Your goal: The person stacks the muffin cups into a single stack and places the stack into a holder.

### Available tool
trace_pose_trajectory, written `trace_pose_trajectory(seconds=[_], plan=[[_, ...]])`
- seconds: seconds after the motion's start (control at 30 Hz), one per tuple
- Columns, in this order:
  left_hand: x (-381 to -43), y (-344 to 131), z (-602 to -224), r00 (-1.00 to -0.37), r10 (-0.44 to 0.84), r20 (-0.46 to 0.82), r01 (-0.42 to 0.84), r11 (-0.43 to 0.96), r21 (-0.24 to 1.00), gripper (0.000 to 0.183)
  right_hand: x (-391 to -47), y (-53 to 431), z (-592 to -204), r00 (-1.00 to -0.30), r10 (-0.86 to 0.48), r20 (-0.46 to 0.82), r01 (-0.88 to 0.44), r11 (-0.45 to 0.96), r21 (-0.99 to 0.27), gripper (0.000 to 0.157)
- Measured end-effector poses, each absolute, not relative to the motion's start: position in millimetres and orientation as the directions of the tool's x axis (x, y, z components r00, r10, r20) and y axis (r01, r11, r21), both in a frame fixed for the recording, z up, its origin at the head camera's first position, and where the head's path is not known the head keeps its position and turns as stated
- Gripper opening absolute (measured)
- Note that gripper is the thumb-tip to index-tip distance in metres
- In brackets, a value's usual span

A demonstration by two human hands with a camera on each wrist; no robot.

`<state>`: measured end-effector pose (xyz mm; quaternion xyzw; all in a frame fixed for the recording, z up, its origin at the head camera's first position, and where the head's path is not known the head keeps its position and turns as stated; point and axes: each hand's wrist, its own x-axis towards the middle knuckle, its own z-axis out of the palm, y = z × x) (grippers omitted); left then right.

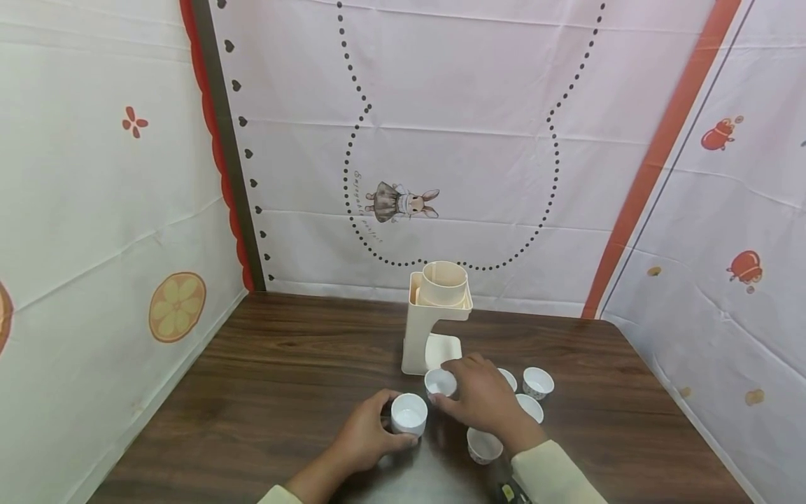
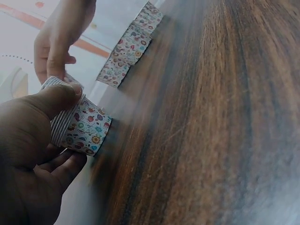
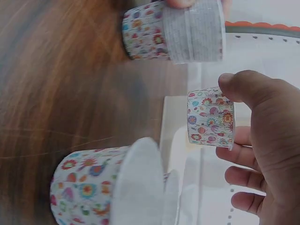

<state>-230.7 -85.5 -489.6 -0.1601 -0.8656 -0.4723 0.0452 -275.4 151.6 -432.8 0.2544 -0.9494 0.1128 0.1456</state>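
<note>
My left hand (image 1: 368, 435) grips a stack of paper baking cups (image 2: 89, 129), thumb on one side and fingers on the other. The cups are white inside, with a colourful flower print outside; the many nested rims show in the left wrist view. Just right of the stack, my right hand (image 1: 481, 393) pinches one single paper cup (image 3: 211, 117) between thumb and fingers. In the right wrist view this cup is apart from the stack and appears raised off the table. Several more cups, one at the front (image 1: 483, 446), stand around and partly behind my right forearm.
A cream plastic stand (image 1: 415, 343) with a round tube (image 1: 444, 283) on top rises behind the hands. By the right sleeve lies a small dark object (image 1: 508, 492) with a yellow-green spot, partly hidden. Printed cloth (image 1: 302, 175) hangs behind the brown wooden table (image 1: 283, 364).
</note>
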Motion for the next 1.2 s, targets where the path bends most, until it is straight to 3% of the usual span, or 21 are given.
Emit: trace_pose_trajectory(seconds=[0.63,0.87,1.2], plan=[[-229.5,-84.9,-488.4,-0.942,0.255,0.218,0.314,0.443,0.84,0.064,-257.9,148.3,-411.7,-0.783,-0.459,0.421,-0.567,0.804,-0.179,0.053],[-230.1,-84.5,-488.7,-0.944,0.254,0.21,0.309,0.46,0.833,0.063,-251.0,140.7,-408.6,-0.727,-0.489,0.482,-0.628,0.758,-0.178,0.051],[-230.9,-83.4,-490.6,-0.944,0.252,0.215,0.312,0.462,0.83,0.062,-243.0,127.9,-410.7,-0.702,-0.54,0.464,-0.671,0.72,-0.177,0.048]])
